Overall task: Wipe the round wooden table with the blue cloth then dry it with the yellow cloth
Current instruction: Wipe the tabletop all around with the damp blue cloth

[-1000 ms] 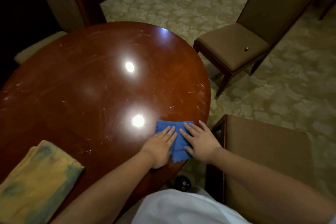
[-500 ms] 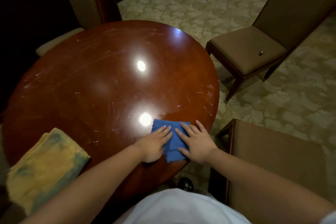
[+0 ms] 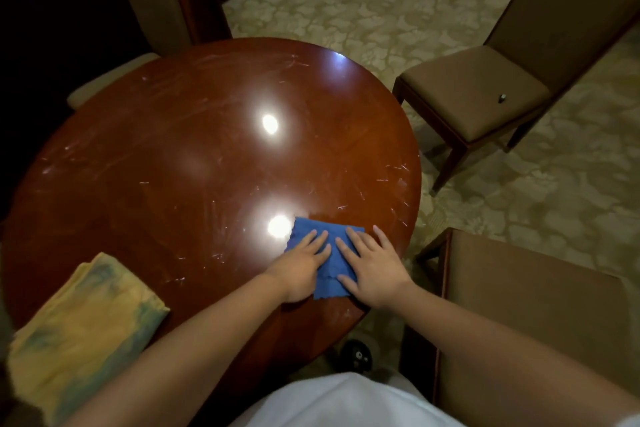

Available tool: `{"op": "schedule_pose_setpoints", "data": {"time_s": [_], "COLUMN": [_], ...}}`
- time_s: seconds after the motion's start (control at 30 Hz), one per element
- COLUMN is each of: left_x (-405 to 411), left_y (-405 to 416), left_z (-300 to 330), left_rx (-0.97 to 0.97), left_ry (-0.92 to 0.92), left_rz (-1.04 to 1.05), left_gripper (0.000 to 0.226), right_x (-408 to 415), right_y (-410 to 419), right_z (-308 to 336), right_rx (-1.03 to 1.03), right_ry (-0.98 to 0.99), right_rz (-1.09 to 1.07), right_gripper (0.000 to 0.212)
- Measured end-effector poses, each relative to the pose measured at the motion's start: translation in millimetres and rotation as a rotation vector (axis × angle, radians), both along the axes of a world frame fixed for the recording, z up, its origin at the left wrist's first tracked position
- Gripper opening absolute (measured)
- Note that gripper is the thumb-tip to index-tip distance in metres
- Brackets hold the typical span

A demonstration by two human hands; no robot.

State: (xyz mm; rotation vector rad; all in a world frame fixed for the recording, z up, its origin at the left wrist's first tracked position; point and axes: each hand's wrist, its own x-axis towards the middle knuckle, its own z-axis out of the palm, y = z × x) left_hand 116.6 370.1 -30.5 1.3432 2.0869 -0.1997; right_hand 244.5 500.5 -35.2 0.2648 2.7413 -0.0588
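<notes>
The round wooden table (image 3: 194,163) is glossy reddish brown, with white smears and two lamp reflections. A small blue cloth (image 3: 333,263) lies flat near the table's near right edge. My left hand (image 3: 300,267) presses flat on the cloth's left half, fingers stretched out. My right hand (image 3: 374,267) presses flat on its right half, partly over the table edge. A folded yellow cloth (image 3: 79,329) with bluish-green stains rests on the near left of the table, apart from both hands.
A brown upholstered chair (image 3: 478,97) stands at the far right on patterned carpet. Another brown seat (image 3: 526,315) sits close at the near right, beside the table edge. A pale chair (image 3: 145,3) is tucked behind the table at the far left.
Both hands stay flat on the blue cloth and have slid it a little away from the near edge. The camera view has shifted, so the table sits further right in frame.
</notes>
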Motion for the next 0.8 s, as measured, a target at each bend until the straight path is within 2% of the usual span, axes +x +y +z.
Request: {"op": "schedule_pose_setpoints", "data": {"time_s": [0.17, 0.23, 0.47, 0.53, 0.67, 0.8], "left_x": [-21, -25, -17, -24, -37, -23], "left_y": [54, 71, 49, 59, 93, 85], "left_z": [9, 15, 10, 13, 19, 15], "left_rx": [0.030, 0.035, 0.058, 0.062, 0.089, 0.106], "left_ry": [0.093, 0.072, -0.053, -0.059, -0.017, -0.012], "left_rz": [0.028, 0.013, -0.147, -0.152, -0.116, -0.181], "left_gripper": [0.068, 0.069, 0.068, 0.067, 0.061, 0.058], "right_x": [-37, -38, 6, 0, -24, 0], "right_y": [33, 34, 6, 15, 32, 14], "right_z": [4, 6, 5, 5, 5, 0], "right_rx": [0.049, 0.049, 0.029, 0.046, 0.071, 0.043], "right_ry": [-0.004, 0.001, 0.112, 0.111, 0.118, 0.138], "right_rz": [-0.117, -0.169, -0.126, -0.119, -0.237, -0.250], "right_gripper": [0.070, 0.069, 0.074, 0.076, 0.074, 0.069]}}
